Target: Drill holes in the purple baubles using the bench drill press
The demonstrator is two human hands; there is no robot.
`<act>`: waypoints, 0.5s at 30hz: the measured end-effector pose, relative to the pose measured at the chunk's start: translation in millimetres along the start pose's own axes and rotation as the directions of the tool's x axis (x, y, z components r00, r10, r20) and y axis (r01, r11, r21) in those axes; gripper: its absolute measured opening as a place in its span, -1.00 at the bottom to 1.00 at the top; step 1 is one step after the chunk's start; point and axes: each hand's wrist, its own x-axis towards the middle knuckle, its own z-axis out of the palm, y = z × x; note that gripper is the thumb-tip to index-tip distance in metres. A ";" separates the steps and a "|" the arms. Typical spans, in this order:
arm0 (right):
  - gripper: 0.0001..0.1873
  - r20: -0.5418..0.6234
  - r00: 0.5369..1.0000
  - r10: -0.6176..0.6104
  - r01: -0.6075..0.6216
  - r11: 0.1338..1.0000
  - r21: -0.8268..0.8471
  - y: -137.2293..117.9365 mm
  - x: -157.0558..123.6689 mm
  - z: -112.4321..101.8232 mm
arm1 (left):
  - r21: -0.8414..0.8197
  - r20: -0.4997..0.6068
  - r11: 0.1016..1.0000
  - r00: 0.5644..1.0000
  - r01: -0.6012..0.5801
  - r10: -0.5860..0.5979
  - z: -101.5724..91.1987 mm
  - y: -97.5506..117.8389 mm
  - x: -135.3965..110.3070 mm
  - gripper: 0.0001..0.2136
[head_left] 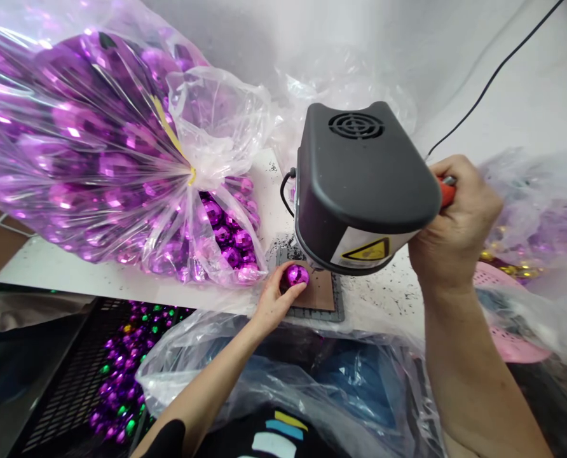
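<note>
Between the thumb and fingers of my left hand (276, 298) sits a shiny purple faceted ball (297, 275), over a brown board (320, 294) on a dark grey mat (339, 310). Right above it stands a black machine (367, 172) with a vent on top and a yellow warning label (367, 249). My right hand (459, 222) is wrapped round a red handle (447, 191) at the machine's right side. The machine's housing hides its lower working part.
A clear bag (88, 140) of large purple balls, tied with yellow, covers the table's left. Below it stands a black crate (57, 381) with purple and green beads. Clear plastic (274, 381) spreads over my lap. A pink basket (517, 340) stands at the right; a black cable (496, 70) runs behind.
</note>
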 end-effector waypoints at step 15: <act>-0.77 0.013 0.999 -0.040 0.040 0.999 0.017 -0.3 -0.3 -0.9 | 0.378 0.015 0.877 0.950 -0.295 0.313 20.7 -5.3 7.0 -0.59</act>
